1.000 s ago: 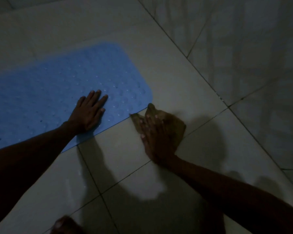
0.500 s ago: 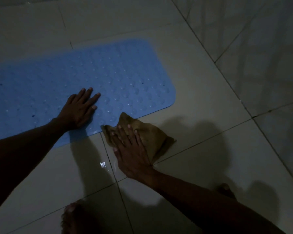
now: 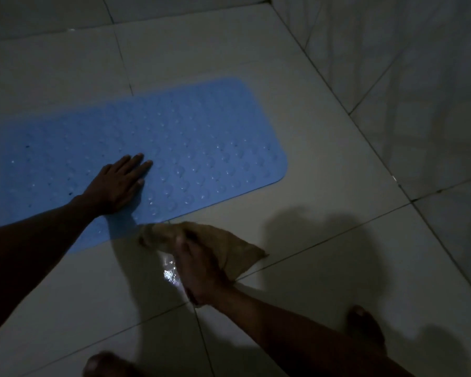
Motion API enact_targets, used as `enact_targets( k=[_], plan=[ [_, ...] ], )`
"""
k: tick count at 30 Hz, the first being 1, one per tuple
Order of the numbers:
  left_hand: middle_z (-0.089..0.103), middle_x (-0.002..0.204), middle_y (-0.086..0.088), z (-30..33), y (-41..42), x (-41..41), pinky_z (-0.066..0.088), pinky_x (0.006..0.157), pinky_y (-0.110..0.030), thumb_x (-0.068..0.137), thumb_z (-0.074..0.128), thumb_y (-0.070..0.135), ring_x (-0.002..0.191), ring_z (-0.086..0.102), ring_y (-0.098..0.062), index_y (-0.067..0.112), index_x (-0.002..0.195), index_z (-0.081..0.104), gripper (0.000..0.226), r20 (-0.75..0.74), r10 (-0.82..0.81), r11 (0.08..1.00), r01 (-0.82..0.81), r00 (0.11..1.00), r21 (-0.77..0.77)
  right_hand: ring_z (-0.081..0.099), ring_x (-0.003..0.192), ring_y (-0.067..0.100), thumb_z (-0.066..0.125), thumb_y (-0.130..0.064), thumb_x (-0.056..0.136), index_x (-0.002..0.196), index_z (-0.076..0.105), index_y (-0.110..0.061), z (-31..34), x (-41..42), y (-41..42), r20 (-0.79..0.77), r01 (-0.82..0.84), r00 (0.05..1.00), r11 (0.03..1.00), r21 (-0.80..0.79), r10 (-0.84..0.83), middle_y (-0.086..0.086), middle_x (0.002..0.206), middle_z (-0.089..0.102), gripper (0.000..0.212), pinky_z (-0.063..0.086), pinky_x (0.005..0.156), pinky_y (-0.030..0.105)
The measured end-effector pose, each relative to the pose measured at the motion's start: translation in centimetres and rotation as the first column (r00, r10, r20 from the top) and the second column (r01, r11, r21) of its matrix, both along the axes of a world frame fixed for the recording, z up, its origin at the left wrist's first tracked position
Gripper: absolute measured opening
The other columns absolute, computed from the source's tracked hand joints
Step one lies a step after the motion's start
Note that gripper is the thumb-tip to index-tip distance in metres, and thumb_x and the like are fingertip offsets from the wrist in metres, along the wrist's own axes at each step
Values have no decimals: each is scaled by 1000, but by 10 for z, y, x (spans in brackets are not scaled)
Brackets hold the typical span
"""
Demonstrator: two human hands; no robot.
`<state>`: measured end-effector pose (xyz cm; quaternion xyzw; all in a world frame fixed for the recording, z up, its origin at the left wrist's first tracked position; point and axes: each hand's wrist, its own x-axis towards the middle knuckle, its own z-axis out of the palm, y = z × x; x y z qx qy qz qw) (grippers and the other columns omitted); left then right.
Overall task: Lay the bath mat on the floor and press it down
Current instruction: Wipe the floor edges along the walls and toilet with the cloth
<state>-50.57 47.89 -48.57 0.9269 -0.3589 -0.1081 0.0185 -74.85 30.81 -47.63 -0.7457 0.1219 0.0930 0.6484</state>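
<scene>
Head view, bath mat: the blue dimpled bath mat (image 3: pixel 191 148) lies flat on the tiled floor (image 3: pixel 324 164); its long axis runs left to right, and its rounded right end is well beyond the left fingertips.
Head view, left hand: the left hand (image 3: pixel 117 185) rests palm down on the near part of the mat; fingers straight and close together, pointing up and to the right along the mat.
Head view, right hand: the right hand (image 3: pixel 199 262) is on the brown cloth (image 3: pixel 229 248), on the floor just beside the near edge of the mat; it is blurred, so I cannot tell if the fingers are straight or curled.
Judgement, nearer hand: the left hand is already on the mat, so the unpressed part toward the right end lies ahead of its fingers.
Other: a wet shine (image 3: pixel 170 270) on the tile beside the right hand.
</scene>
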Motion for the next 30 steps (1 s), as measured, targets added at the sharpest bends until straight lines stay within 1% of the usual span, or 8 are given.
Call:
enact_targets(
  k=[3,6,9,14,17,20,24,30],
  plan=[
    [30,155,-10,2,8,16,36,99,-52,98,15,50,137,34,-36,22,151,28,61,47,-43,999,43,998,-8,61,118,18,23,-44,106,144,44,-6,25,45,-25,-128,222,974,713,665,-185,6,134,60,58,48,102,30],
    [38,145,-20,2,8,29,40,94,-55,96,16,51,129,41,-40,14,142,38,63,30,116,992,-114,993,-62,55,124,31,29,-63,97,142,45,-1,56,109,-79,-241,408,906,562,720,-349,22,141,52,79,40,109,48],
    [43,136,-26,2,5,35,40,92,-58,91,26,46,122,44,-46,4,131,48,62,-1,238,965,-237,971,-115,56,122,34,51,-74,80,138,49,1,88,168,-112,-265,411,910,608,679,-319,23,136,56,95,43,105,50],
    [50,125,-22,13,8,55,43,85,-55,84,29,49,110,50,-42,10,118,59,60,-6,260,955,-258,966,-147,62,66,20,49,-30,101,121,59,4,112,274,-71,-245,279,949,892,355,-199,18,89,71,41,52,63,23],
    [48,126,-18,19,12,72,36,88,-55,87,28,45,119,43,-37,15,122,56,54,-69,321,929,-328,944,-171,61,71,19,41,-43,103,133,54,-7,138,333,-29,-185,245,962,928,281,-198,10,85,65,49,54,82,31],
    [42,133,-15,23,16,91,31,97,-57,99,37,34,126,36,-34,19,130,51,37,-76,410,897,-417,909,-146,58,68,25,33,-44,104,121,58,0,170,388,3,-167,172,979,918,356,-118,15,83,59,54,48,73,35],
    [37,138,-15,18,33,128,29,101,-57,100,40,31,128,33,-33,20,135,45,37,-91,476,866,-485,874,-125,55,109,43,33,-51,101,123,51,0,199,443,20,-172,163,980,908,386,-103,26,127,55,58,44,90,61],
    [42,131,-15,0,35,170,26,101,-56,92,48,25,121,37,-35,18,124,50,33,-26,615,766,-605,788,-217,57,113,44,48,-51,94,129,52,-3,166,534,14,-70,218,975,966,136,-210,25,123,60,60,40,96,62]
  ],
)
